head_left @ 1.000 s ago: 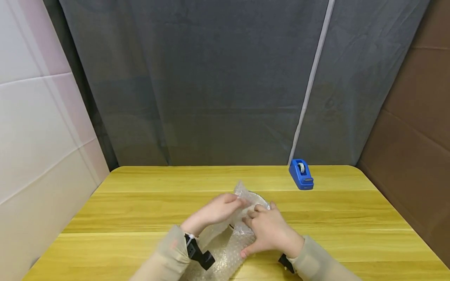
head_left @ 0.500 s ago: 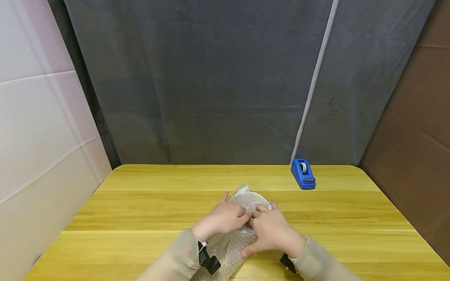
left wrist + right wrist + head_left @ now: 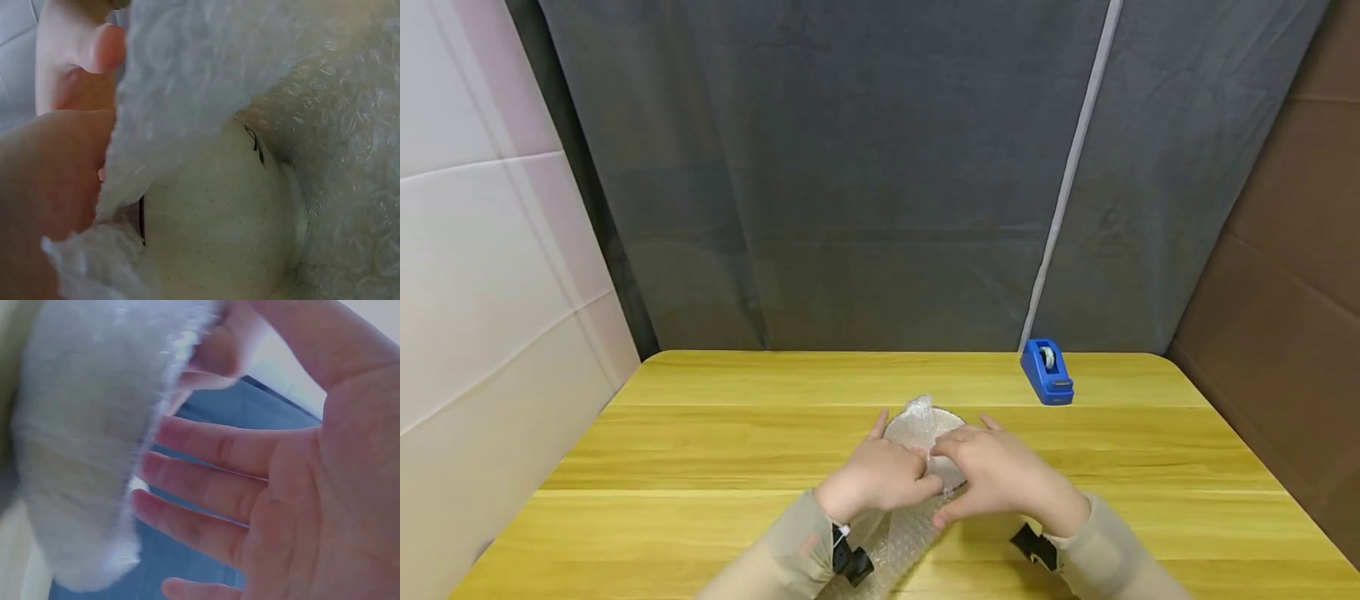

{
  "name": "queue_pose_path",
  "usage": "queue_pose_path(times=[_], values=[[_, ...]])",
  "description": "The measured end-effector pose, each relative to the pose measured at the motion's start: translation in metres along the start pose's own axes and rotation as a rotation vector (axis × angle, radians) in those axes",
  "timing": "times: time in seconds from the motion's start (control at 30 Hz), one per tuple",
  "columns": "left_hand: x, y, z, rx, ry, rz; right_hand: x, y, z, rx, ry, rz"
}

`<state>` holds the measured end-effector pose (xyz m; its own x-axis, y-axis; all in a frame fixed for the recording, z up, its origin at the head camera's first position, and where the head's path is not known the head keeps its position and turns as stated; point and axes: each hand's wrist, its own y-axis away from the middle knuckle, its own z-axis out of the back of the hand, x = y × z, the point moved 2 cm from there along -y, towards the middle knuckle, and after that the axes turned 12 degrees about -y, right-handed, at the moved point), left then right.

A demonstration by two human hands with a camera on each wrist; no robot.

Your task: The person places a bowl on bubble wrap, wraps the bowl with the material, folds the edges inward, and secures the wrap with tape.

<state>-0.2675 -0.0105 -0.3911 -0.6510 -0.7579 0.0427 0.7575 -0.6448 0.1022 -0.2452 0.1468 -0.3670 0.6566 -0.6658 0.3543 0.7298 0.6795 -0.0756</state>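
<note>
A speckled off-white bowl [image 3: 212, 219] with a dark rim lies partly covered by bubble wrap [image 3: 901, 546] near the table's front middle. My left hand [image 3: 883, 477] holds a flap of the wrap down into the bowl's mouth, fingers bent over the rim; its fingertips are partly hidden. Just to the right, my right hand [image 3: 1000, 472] has its fingers spread. In the right wrist view its straight fingers [image 3: 206, 487] reach to the edge of the wrapped bowl, and no wrap shows gripped in them. The left wrist view shows wrap around the bowl's side.
A blue tape dispenser [image 3: 1047, 372] with a roll of tape stands at the back right of the wooden table [image 3: 700, 450]. Dark grey cloth [image 3: 880, 183] hangs behind the table, a white panel is at left, a brown one at right.
My left hand has come in over the bowl and pressed the wrap flap inward. The right hand has loosened from the wrap, its fingers lifting and spreading.
</note>
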Motion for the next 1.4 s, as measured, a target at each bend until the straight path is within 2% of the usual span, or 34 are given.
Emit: queue_pose_path(times=[0.1, 0.23, 0.37, 0.67, 0.77, 0.83, 0.93, 1.0, 1.07, 1.13, 1.2, 1.3, 1.4], values=[[0.000, 0.000, 0.001, -0.008, 0.006, -0.004, 0.006, 0.003, 0.004, 0.010, -0.019, 0.024], [0.003, 0.000, 0.002, -0.024, 0.038, -0.014, 0.012, 0.003, 0.000, 0.065, -0.036, 0.058], [0.007, 0.001, 0.003, -0.024, 0.075, -0.031, 0.012, 0.002, -0.006, 0.099, -0.015, 0.053], [0.011, 0.000, 0.004, -0.021, 0.145, -0.071, 0.003, -0.003, -0.024, 0.104, 0.066, 0.043], [0.017, -0.001, 0.005, -0.007, 0.204, -0.109, 0.004, -0.005, -0.027, 0.097, 0.097, 0.045], [0.023, 0.001, 0.008, 0.006, 0.270, -0.159, 0.004, -0.006, -0.028, 0.095, 0.113, 0.038], [0.035, 0.009, 0.017, 0.007, 0.415, -0.215, 0.005, -0.007, -0.028, 0.102, 0.140, 0.027], [0.046, 0.021, 0.026, -0.026, 0.492, -0.236, 0.005, -0.009, -0.028, 0.104, 0.152, 0.029], [0.059, 0.035, 0.035, -0.081, 0.521, -0.226, 0.005, -0.011, -0.027, 0.100, 0.165, 0.037], [0.071, 0.049, 0.041, -0.136, 0.479, -0.217, 0.004, -0.013, -0.028, 0.093, 0.187, 0.045], [0.083, 0.062, 0.041, -0.169, 0.378, -0.191, 0.003, -0.013, -0.028, 0.085, 0.199, 0.048], [0.096, 0.080, 0.031, -0.196, 0.148, -0.170, 0.001, -0.011, -0.028, 0.080, 0.203, 0.048], [0.101, 0.095, 0.015, -0.219, -0.091, -0.169, -0.002, -0.008, -0.028, 0.081, 0.190, 0.040]])
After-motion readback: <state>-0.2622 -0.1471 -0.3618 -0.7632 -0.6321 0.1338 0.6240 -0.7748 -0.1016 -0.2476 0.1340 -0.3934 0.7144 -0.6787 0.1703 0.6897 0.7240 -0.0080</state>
